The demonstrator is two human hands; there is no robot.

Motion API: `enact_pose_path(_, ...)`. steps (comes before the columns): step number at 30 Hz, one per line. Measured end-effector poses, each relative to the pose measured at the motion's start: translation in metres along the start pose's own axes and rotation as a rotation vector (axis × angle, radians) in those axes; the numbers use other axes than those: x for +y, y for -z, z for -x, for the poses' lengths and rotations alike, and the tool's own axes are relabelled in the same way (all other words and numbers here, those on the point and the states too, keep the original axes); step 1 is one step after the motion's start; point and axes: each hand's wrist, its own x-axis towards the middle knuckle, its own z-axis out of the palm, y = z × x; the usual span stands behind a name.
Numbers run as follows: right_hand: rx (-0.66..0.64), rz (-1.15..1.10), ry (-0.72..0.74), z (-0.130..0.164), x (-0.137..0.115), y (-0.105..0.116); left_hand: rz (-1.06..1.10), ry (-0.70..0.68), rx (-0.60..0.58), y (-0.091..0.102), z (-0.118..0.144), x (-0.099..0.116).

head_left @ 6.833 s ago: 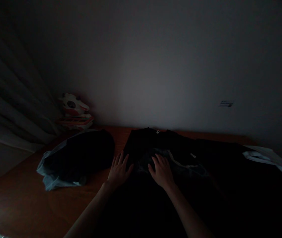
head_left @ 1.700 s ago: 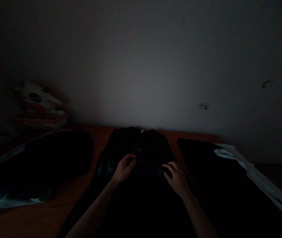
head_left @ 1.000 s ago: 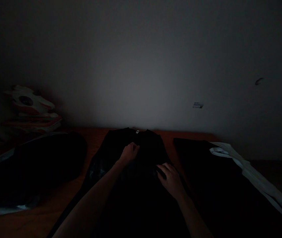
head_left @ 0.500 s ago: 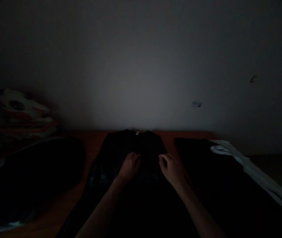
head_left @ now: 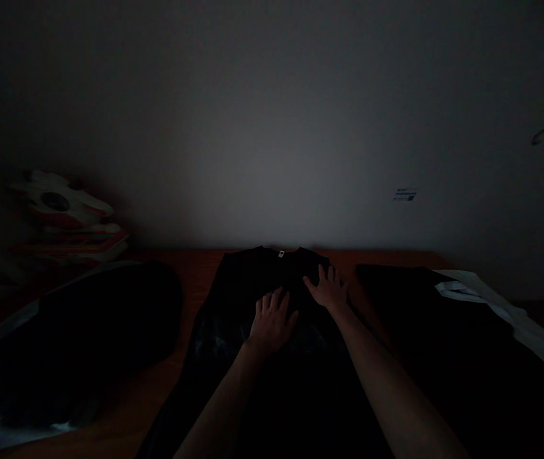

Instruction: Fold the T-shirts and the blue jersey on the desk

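A black shirt [head_left: 262,280] lies spread out in front of me, its neckline toward the wall and a small white label showing at the collar. Dark shade hides most of its lower part, though faint lighter marks show across the chest. My left hand [head_left: 272,322] is on the middle of the shirt, fingers spread. Farther up, by the shoulder on the right, my right hand [head_left: 328,290] rests on the cloth or just over it, fingers apart. Neither hand holds anything.
The shirt lies on a reddish-brown wooden table [head_left: 198,271] against a grey wall [head_left: 272,127]. Dark folded cloth [head_left: 123,312] lies at left, and another dark cloth pile [head_left: 425,325] with a white strap [head_left: 472,293] at right. A plush toy [head_left: 69,201] sits at the back left.
Both hands have gone from curled to spread fingers. My right hand has moved farther up the shirt toward its shoulder. The whole view has shifted slightly.
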Motion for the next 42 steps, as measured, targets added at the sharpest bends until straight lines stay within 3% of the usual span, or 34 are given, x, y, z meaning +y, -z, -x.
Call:
enact_pose_path(4, 0.024, 0.014, 0.046, -0.006, 0.003, -0.001, 0.034, -0.016, -0.037, 0.001, 0.001, 0.002)
enact_pose_path(10, 0.294, 0.124, 0.255, 0.018, -0.008, 0.009, 0.023, -0.013, -0.092, 0.0, 0.003, 0.005)
enact_pose_path(14, 0.183, 0.081, 0.199, 0.046, -0.01, 0.008, -0.024, 0.002, -0.003, 0.003, -0.002, 0.003)
enact_pose_path(18, 0.116, 0.041, 0.209, 0.063, 0.003, -0.004, -0.121, 0.199, 0.122, 0.0, -0.002, -0.003)
enact_pose_path(21, 0.133, 0.03, 0.197, 0.066, 0.009, -0.011, -0.126, 0.31, 0.047, -0.005, 0.002, -0.007)
enact_pose_path(26, 0.122, -0.014, 0.176, 0.063, 0.006, -0.013, -0.106, 0.314, -0.006, -0.005, 0.002, -0.007)
enact_pose_path(29, 0.174, -0.064, 0.193, 0.062, 0.008, -0.015, 0.021, 0.323, -0.035, 0.006, -0.005, -0.014)
enact_pose_path(31, 0.29, -0.14, 0.236, 0.062, 0.014, -0.016, 0.149, 0.327, -0.083, 0.019, -0.004, -0.025)
enact_pose_path(33, 0.434, -0.243, 0.309, 0.063, 0.024, -0.016, 0.208, 0.258, -0.093, 0.035, 0.012, -0.039)
enact_pose_path(35, 0.488, -0.298, 0.374, 0.065, 0.033, -0.014, 0.134, 0.116, -0.045, 0.048, 0.045, -0.051)
enact_pose_path(39, 0.355, -0.263, 0.465, 0.076, 0.039, -0.007, -0.091, -0.028, -0.012, 0.059, 0.129, -0.061)
enact_pose_path(42, 0.29, -0.248, 0.571, 0.097, 0.045, 0.002, -0.127, -0.023, 0.015, 0.062, 0.164, -0.059)
